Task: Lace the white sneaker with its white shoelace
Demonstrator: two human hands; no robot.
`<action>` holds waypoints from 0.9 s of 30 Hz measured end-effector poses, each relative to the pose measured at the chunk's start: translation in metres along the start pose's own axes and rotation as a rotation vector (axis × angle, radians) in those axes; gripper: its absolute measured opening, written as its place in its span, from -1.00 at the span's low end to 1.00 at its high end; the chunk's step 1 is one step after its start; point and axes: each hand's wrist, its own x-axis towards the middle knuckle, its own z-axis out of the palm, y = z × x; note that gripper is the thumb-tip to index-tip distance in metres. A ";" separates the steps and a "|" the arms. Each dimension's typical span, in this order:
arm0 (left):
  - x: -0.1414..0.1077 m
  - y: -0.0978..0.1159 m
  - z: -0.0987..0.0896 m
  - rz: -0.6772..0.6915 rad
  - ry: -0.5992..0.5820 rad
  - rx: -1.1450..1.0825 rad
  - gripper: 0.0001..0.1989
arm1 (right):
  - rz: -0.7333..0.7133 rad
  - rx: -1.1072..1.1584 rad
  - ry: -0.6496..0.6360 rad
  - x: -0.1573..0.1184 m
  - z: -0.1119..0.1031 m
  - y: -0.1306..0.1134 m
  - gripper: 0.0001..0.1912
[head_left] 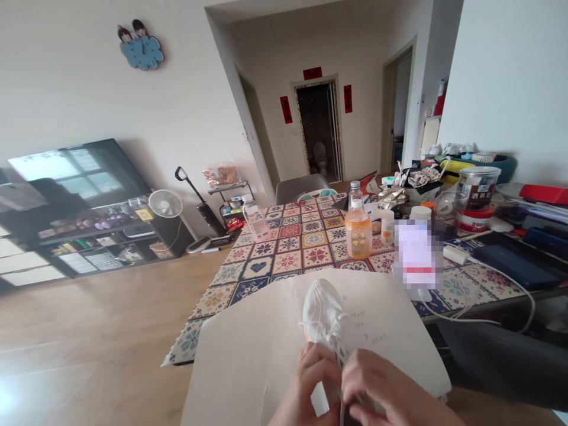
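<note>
At the near edge of a patterned tabletop (pixel 302 248), the left-hand grip (pixel 308 383) closes on a white mesh sneaker (pixel 322 313) above a large sheet of white paper (pixel 248 361). The right-hand grip (pixel 384 387) curves in just beside it at the white laces (pixel 332 331), its fingers (pixel 355 370) bunched; whether they pinch a lace cannot be told. The sneaker's long axis runs roughly away from the person, and the left hand sits more directly beneath it. Faint handwriting (pixel 366 325) marks the paper.

Farther along the tabletop stand a bottle of orange drink (pixel 357 234), a pixelated object (pixel 416 248), a white cable (pixel 497 302), a carton (pixel 256 220) and a labelled jar (pixel 479 186). Past the tabletop, a white fan (pixel 165 204) and a cordless vacuum (pixel 199 201) stand on the wooden floor (pixel 89 313). At the far end, red door couplets (pixel 286 109) flank a doorway opening onto a toilet (pixel 319 160), while a blue cloud-shaped clock (pixel 142 50) hangs on the wall.
</note>
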 end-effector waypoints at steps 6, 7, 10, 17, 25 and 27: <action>0.001 -0.002 0.004 0.044 0.031 -0.004 -0.80 | 0.102 -0.188 -0.083 0.011 0.001 0.014 -0.60; 0.001 -0.001 0.004 0.042 0.027 0.004 -0.79 | 0.103 -0.211 -0.085 0.011 0.002 0.015 -0.59; 0.003 0.000 0.004 0.036 -0.002 0.022 -0.76 | 0.096 -0.238 -0.060 0.010 0.005 0.017 -0.62; 0.000 -0.002 0.004 0.027 0.017 -0.037 -0.82 | 0.105 -0.103 -0.072 0.013 0.000 0.013 -0.69; -0.001 -0.006 0.002 0.020 -0.021 -0.193 -0.80 | 0.106 -0.003 -0.102 0.015 0.001 0.013 -0.78; -0.002 -0.010 0.001 0.055 -0.040 -0.298 -0.77 | 0.141 0.035 -0.100 0.013 0.002 0.017 -0.77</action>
